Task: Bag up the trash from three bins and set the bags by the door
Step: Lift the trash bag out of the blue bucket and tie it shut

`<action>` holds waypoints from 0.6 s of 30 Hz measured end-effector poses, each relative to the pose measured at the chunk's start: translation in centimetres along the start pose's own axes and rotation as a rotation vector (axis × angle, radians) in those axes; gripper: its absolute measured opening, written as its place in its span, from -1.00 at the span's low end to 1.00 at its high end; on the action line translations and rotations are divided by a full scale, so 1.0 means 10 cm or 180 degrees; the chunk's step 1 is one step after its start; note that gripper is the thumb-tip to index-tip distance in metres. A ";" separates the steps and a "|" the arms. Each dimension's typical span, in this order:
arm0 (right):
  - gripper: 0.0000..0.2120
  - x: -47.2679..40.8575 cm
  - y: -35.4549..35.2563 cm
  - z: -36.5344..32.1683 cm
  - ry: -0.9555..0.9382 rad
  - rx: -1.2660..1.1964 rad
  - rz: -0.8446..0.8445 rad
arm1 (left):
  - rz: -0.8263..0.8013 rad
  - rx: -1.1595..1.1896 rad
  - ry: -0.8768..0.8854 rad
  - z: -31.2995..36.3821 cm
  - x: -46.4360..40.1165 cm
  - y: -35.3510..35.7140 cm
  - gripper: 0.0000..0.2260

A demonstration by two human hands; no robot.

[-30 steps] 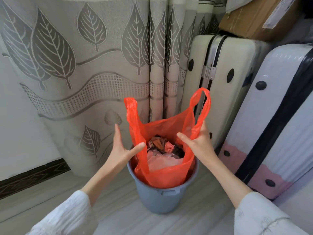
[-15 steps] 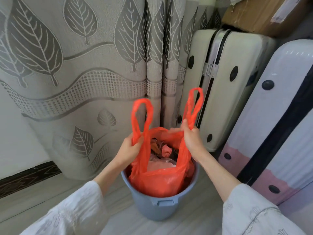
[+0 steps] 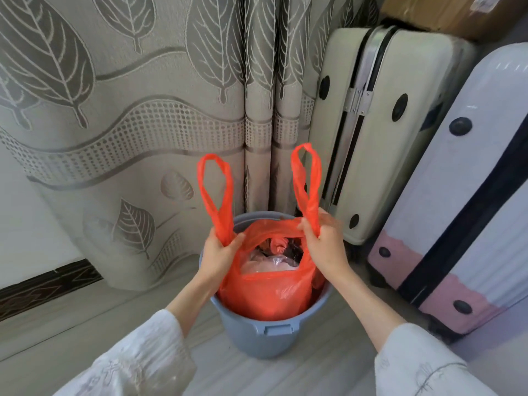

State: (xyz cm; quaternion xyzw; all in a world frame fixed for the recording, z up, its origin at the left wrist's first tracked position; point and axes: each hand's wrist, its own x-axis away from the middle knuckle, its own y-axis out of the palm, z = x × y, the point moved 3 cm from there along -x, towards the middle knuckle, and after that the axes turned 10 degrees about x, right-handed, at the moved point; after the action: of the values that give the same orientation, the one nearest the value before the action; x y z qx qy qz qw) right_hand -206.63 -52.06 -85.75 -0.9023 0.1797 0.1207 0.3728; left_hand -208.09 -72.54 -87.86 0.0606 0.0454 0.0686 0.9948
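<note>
A red-orange plastic bag [image 3: 268, 292] is seated inside a blue-grey bin [image 3: 263, 335], which stands on the pale floor [image 3: 85, 324]. The bag's mouth is held open above the bin's rim, and crumpled trash [image 3: 274, 258] can be seen inside it. The left hand [image 3: 218, 254] is closed around the base of the left handle loop [image 3: 214, 192], at the left side of the bin, and the right hand [image 3: 324, 241] is clamped on the base of the right handle loop [image 3: 307, 184], at the right side of the bin. Both loops are stood upright above the fists, well apart from each other. White sleeves are seen on both forearms. Behind the bin, a grey curtain [image 3: 128, 95] patterned with leaves is hung down to the floor. To the right of the bin, a cream suitcase [image 3: 380, 132] is stood just behind it, and a lilac and pink suitcase [image 3: 468, 210] is placed beside that one, further right. A cardboard box [image 3: 445, 12] is rested on top of the cream suitcase.
</note>
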 end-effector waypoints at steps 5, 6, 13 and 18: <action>-0.37 -0.01 -0.01 -0.28 0.0986 -0.1729 -0.0257 | 0.0293 0.1328 -0.0687 0.07 -0.01 0.16 -0.72; -0.41 -0.04 -0.01 -0.32 0.1117 -0.1838 -0.0189 | 0.0314 0.1627 -0.0776 0.09 -0.03 0.21 -0.71; -0.56 -0.38 -0.24 -0.62 0.1452 -0.2916 0.0260 | 0.0300 0.2466 -0.0778 0.52 -0.25 0.40 -0.72; -0.55 -0.48 -0.49 -0.88 0.1085 -0.2894 0.0243 | 0.0184 0.2712 -0.0607 0.89 -0.29 0.49 -0.71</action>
State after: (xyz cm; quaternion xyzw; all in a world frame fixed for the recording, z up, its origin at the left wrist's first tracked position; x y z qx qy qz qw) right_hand -208.25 -53.98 -74.88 -0.9734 0.2003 0.0511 -0.0986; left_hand -210.69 -69.19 -78.17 0.4728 -0.0242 0.0657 0.8784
